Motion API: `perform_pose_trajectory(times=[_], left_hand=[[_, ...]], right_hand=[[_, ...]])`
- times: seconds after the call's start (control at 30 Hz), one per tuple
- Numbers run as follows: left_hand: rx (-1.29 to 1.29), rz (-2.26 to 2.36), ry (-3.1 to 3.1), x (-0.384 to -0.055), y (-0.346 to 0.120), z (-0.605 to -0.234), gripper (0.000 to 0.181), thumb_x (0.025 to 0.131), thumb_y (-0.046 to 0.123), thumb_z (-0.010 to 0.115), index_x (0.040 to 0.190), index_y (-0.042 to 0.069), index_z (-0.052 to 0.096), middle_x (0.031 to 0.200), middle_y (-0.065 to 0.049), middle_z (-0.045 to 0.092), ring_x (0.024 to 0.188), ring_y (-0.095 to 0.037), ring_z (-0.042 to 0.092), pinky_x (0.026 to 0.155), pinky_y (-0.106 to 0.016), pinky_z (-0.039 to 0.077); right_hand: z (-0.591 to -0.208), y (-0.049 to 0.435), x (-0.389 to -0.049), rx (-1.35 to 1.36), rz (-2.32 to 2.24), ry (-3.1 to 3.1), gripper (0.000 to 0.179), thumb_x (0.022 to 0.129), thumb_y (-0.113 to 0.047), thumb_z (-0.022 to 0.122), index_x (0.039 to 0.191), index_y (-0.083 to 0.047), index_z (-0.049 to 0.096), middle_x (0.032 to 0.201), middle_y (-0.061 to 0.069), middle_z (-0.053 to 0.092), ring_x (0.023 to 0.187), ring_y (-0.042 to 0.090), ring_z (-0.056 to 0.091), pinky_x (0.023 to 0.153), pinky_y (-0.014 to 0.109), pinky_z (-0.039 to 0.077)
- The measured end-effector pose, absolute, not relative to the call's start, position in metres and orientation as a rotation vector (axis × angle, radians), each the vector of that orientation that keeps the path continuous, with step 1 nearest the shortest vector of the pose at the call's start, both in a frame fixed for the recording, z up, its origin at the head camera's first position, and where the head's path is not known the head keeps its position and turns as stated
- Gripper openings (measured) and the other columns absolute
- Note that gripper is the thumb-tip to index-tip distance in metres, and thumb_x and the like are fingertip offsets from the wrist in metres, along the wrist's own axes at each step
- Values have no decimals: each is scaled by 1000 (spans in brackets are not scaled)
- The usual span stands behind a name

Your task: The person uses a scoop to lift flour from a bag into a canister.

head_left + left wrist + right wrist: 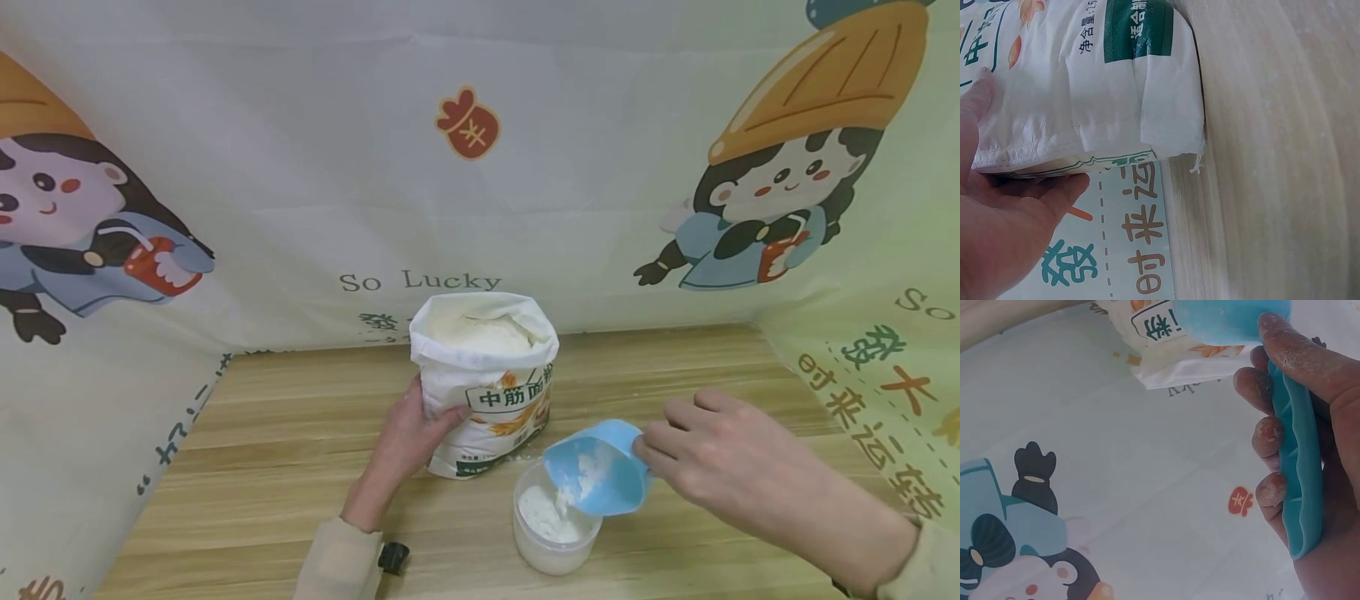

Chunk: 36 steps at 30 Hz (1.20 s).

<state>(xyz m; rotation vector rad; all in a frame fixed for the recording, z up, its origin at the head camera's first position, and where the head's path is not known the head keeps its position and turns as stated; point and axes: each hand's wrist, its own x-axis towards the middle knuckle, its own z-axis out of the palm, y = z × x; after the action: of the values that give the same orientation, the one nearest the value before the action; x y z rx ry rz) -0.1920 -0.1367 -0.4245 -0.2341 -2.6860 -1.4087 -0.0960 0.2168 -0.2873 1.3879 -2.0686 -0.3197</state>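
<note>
A white flour bag [450, 392] stands upright with its top rolled open and flour [480, 333] inside. My left hand [408, 437] grips its left side, thumb on the front; in the left wrist view the fingers lie along the bag's other face. My right hand [720, 458] holds a blue scoop [611, 483], its fingers curled round the handle [1300, 469], with flour dust on the fingertips. The scoop is tilted over a clear round tub [555, 557], and flour runs from its lip onto the flour in the tub.
The wood-patterned tabletop [247, 467] has a little spilled flour near the bag's base. A printed cloth [315, 167] with cartoon figures rises behind and at both sides. A black band [393, 557] shows at my left sleeve.
</note>
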Motion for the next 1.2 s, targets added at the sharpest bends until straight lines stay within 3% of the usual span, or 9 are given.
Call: perform_pose_trajectory(times=[0.47, 0.6, 0.7, 0.73, 0.83, 0.93, 1.03, 1.2], left_hand=[[-229, -1398, -2688, -192, -137, -425, 79, 92, 30, 80, 152, -1, 39, 136, -27, 62, 125, -42, 60, 103, -59, 51], [-234, -1402, -2682, -192, -137, -425, 78, 92, 29, 80, 151, -1, 40, 136, -26, 62, 124, -42, 61, 103, -59, 51], [-242, -1402, -2679, -192, -137, -426, 79, 91, 30, 80, 152, 0, 40, 136, -26, 62, 124, -42, 61, 103, -59, 51], [-247, -1401, -2678, -192, -137, -426, 79, 91, 30, 80, 152, 0, 40, 136, -26, 62, 124, -42, 61, 103, -59, 51], [-254, -1397, -2676, -192, -137, -427, 80, 91, 31, 80, 152, 1, 39, 136, -25, 62, 124, -42, 61, 103, -59, 51], [-252, -1392, -2675, -192, -137, -427, 79, 91, 30, 80, 152, 0, 40, 136, -26, 62, 123, -42, 61, 103, -59, 51], [-246, -1393, -2676, -191, -137, -426, 79, 91, 29, 80, 153, 0, 39, 136, -26, 62, 124, -43, 61, 103, -59, 51], [-234, -1405, -2678, -191, -137, -425, 80, 91, 28, 80, 153, -1, 38, 137, -27, 61, 125, -43, 60, 105, -59, 49]], right_hand=[[-291, 221, -96, 1370, -292, -2113, 34, 92, -3, 40, 96, -8, 73, 89, -1, 67, 69, 18, 49, 56, 28, 37], [-295, 225, -99, 1376, -217, -2134, 21, 86, -8, 60, 99, -9, 76, 91, -3, 69, 73, 18, 55, 58, 29, 43], [-298, 229, -103, 1377, -165, -2147, 26, 75, -18, 78, 100, -12, 78, 91, -5, 71, 76, 16, 61, 59, 30, 48], [-300, 230, -105, 1373, -147, -2145, 26, 76, -23, 78, 100, -12, 78, 90, -6, 71, 76, 16, 62, 59, 30, 49], [-306, 236, -111, 1354, -91, -2133, 21, 93, -34, 69, 97, -15, 77, 89, -7, 71, 77, 16, 65, 59, 31, 52], [-311, 241, -116, 1313, -16, -2132, 49, 111, -45, 40, 95, -16, 76, 87, -7, 71, 76, 16, 67, 59, 34, 57], [-314, 248, -119, 1275, 47, -2160, 61, 111, -51, 28, 95, -18, 76, 87, -8, 72, 76, 15, 68, 62, 37, 60], [-316, 260, -124, 1247, 116, -2214, 60, 109, -56, 33, 99, -18, 78, 87, -11, 70, 75, 12, 67, 61, 33, 60]])
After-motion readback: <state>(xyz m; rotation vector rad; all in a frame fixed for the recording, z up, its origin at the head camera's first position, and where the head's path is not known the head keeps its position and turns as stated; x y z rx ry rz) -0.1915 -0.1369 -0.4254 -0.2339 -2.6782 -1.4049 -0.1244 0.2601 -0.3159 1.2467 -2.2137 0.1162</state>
